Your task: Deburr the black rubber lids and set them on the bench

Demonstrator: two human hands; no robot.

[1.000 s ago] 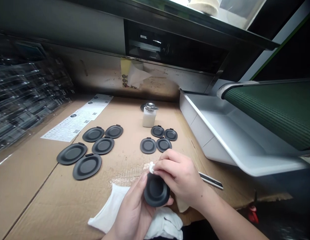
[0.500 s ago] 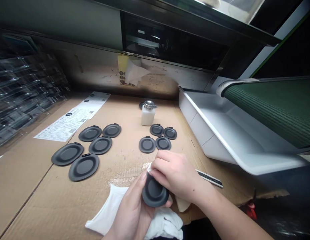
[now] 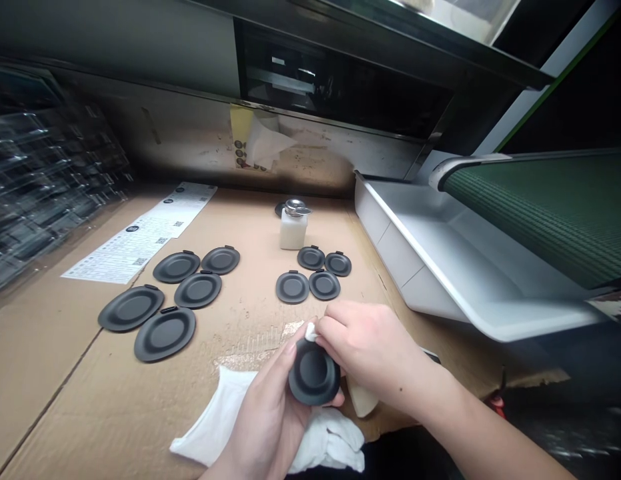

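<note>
My left hand (image 3: 263,417) is closed around a small, round black lid-like piece (image 3: 314,375) with a sunken centre, its face turned up toward me. My right hand (image 3: 373,347) pinches a small bit of white cloth (image 3: 311,332) against the far edge of that piece. The fingertips of my right hand are partly hidden. Below my hands, white fabric (image 3: 333,441), apparently a glove, lies on the cardboard. Ahead are several matching small black pieces (image 3: 292,287), and to the left several larger oval ones (image 3: 197,290), each with a small tab.
A white bottle with a metal pump top (image 3: 293,233) stands behind the small pieces. Printed sheets (image 3: 135,243) lie at left, near stacked clear plastic trays (image 3: 45,180). A deep grey-white bin (image 3: 435,293) sits at right, beside a green belt (image 3: 540,213).
My right hand has shifted slightly rightward, and more of the white cloth shows at the piece's far edge. My right forearm covers more of the pale, dark-tipped tool beside it.
</note>
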